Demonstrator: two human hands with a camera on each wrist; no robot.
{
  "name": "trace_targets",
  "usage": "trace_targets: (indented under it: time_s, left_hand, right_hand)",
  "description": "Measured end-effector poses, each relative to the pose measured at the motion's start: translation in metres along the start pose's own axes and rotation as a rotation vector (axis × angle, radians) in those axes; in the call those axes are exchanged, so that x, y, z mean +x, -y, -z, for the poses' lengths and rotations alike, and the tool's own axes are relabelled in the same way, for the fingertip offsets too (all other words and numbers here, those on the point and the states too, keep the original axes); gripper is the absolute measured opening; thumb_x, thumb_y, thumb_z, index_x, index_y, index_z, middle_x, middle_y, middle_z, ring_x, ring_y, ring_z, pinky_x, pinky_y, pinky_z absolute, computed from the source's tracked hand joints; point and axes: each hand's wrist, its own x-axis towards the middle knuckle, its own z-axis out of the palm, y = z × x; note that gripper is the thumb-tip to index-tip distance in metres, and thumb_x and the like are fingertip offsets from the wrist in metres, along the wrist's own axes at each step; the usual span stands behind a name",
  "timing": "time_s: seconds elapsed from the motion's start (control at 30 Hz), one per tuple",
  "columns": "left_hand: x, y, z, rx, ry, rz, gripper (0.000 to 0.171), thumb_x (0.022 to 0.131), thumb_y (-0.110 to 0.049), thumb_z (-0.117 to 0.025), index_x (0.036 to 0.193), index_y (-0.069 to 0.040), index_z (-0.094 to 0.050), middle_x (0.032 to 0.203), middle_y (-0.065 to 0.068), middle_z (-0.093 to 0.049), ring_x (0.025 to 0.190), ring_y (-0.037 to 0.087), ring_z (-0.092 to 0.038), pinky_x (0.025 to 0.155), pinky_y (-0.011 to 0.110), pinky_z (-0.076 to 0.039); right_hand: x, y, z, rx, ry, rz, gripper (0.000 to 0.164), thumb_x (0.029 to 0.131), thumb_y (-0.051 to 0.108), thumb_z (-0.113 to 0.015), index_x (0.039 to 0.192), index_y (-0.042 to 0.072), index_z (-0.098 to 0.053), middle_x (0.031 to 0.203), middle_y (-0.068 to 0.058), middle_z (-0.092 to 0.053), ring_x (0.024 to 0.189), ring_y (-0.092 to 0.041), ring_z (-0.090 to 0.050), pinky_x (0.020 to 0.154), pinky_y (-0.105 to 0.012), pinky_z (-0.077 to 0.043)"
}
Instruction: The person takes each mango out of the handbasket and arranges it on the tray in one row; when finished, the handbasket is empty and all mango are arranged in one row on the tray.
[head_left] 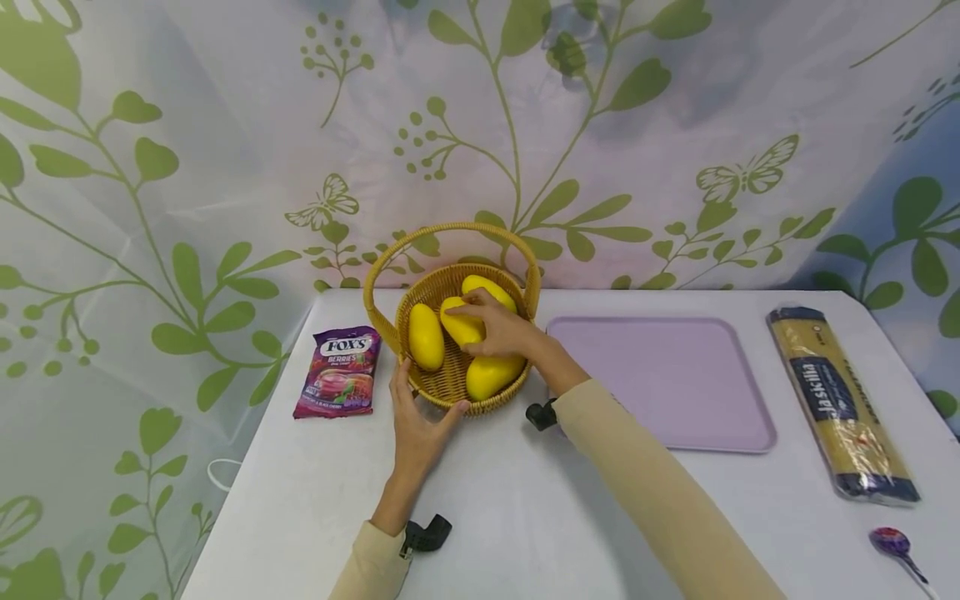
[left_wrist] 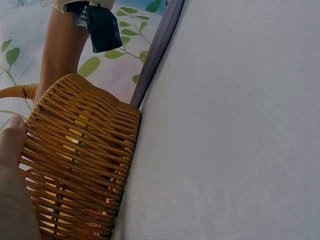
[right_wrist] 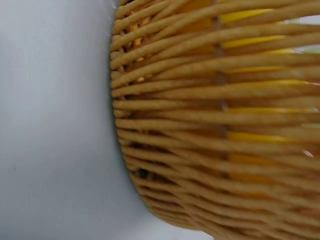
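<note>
A woven wicker basket [head_left: 447, 379] with a tall hoop handle stands on the white table, holding several yellow mangoes. My left hand [head_left: 420, 429] holds the basket's front left side, thumb and fingers spread along the rim. In the left wrist view its thumb [left_wrist: 12, 142] touches the rim. My right hand [head_left: 498, 325] reaches inside from the right and grips a yellow mango [head_left: 459, 327], fingertips over its top. One more mango [head_left: 426, 337] lies at the left, another mango [head_left: 491, 379] at the front right. The right wrist view shows only woven basket wall [right_wrist: 200, 110] and table.
Left of the basket lies a purple Fox's candy bag [head_left: 340, 372]. A lilac tray [head_left: 667, 383] lies to the right, beyond it a pasta packet [head_left: 840, 400] and a spoon [head_left: 892, 542] near the right edge. A patterned curtain [head_left: 480, 125] hangs behind the table.
</note>
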Motion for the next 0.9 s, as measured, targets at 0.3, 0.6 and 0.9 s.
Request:
trace_targets:
  time_s: [0.3,0.6,0.9]
  left_hand:
    - [0.000,0.001,0.000,0.010,-0.002,-0.009,0.106,0.076,-0.035,-0.085,0.155,-0.007,-0.020,0.162,0.005,-0.017,0.146,0.026,-0.028,0.112,0.049,-0.038]
    - [0.000,0.002,-0.001,0.003,-0.006,-0.017,0.106,0.075,-0.034,-0.085,0.155,-0.007,-0.020,0.161,0.005,-0.019,0.145,0.025,-0.028,0.112,0.049,-0.038]
    - [0.000,0.003,-0.001,-0.005,-0.008,-0.026,0.107,0.075,-0.035,-0.085,0.155,-0.006,-0.020,0.160,0.008,-0.020,0.144,0.028,-0.029,0.111,0.049,-0.038]
  right_hand:
    - [-0.023,0.012,0.019,-0.043,-0.101,0.077,0.063,0.086,0.026,-0.074,0.144,0.024,-0.051,0.150,-0.013,-0.032,0.139,-0.030,-0.034,0.109,-0.047,-0.042]
    - [-0.050,0.020,0.031,-0.061,-0.193,0.181,0.063,0.083,0.021,-0.076,0.142,0.019,-0.053,0.149,-0.014,-0.033,0.139,-0.029,-0.033,0.106,-0.047,-0.044]
    - [-0.091,0.023,0.043,-0.121,-0.278,0.198,0.064,0.083,0.017,-0.077,0.142,0.018,-0.053,0.151,-0.017,-0.030,0.137,-0.036,-0.037,0.099,-0.049,-0.048]
